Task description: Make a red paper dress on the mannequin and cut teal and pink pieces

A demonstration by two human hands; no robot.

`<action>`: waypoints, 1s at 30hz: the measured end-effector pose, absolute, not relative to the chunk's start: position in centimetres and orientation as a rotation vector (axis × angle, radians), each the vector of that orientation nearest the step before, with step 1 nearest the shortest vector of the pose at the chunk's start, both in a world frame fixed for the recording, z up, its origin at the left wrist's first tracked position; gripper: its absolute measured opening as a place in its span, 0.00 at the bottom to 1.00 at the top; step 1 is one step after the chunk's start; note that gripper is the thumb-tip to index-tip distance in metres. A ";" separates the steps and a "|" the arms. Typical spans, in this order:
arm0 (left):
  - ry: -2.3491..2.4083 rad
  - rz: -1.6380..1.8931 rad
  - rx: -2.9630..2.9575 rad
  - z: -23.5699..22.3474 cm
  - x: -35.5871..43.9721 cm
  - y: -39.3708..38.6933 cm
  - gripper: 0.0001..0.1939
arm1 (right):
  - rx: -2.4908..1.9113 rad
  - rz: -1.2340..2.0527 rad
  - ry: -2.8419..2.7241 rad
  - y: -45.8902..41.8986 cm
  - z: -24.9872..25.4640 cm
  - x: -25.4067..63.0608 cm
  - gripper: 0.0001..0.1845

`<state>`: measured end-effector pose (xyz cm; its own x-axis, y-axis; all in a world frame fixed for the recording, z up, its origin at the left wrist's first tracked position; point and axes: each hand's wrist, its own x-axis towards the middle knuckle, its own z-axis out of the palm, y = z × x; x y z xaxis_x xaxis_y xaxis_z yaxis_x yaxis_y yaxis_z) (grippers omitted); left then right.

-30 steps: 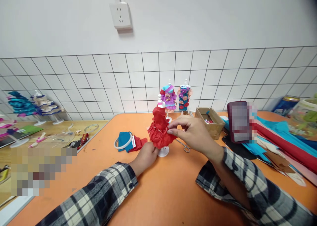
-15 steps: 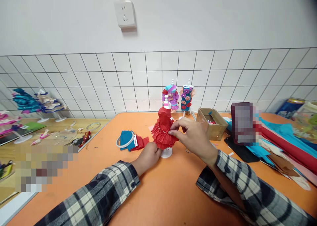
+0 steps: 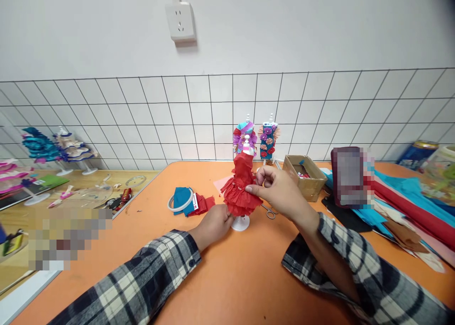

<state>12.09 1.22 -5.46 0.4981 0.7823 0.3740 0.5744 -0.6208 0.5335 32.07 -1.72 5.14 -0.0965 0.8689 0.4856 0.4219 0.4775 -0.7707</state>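
White tiled wall (image 3: 151,114), orange tabletop (image 3: 241,277)

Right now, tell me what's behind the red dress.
Behind the red dress is a purple-and-turquoise dress, its upper part visible, its lower part covered. A pink piece peeks out too, partly covered.
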 end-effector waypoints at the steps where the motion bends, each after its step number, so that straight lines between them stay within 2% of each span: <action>1: 1.128 0.843 2.409 -5.4 12.1 1.2 0.09 | -1.104 0.439 -1.725 -1.8 5.0 31.9 0.14; 4: 1.121 0.817 2.412 -5.4 12.1 1.1 0.10 | -0.988 0.199 -1.818 -2.2 4.7 31.7 0.04; 8: 1.137 0.802 2.415 -5.4 12.0 1.1 0.10 | -0.834 0.040 -1.898 -2.1 4.1 31.8 0.09; 14: 1.150 0.782 2.426 -5.7 12.0 1.2 0.10 | -0.735 -0.167 -1.977 -1.6 3.5 32.6 0.10; 21: 1.151 0.787 2.449 -5.5 12.1 1.1 0.10 | -0.685 -0.196 -1.975 -2.1 3.6 32.3 0.08; 25: 1.147 0.788 2.459 -5.4 12.2 0.9 0.10 | -0.700 -0.225 -1.946 -2.4 3.6 32.4 0.11; 30: 1.154 0.788 2.456 -5.7 12.2 1.0 0.10 | -0.663 -0.369 -1.953 -2.4 3.1 32.6 0.09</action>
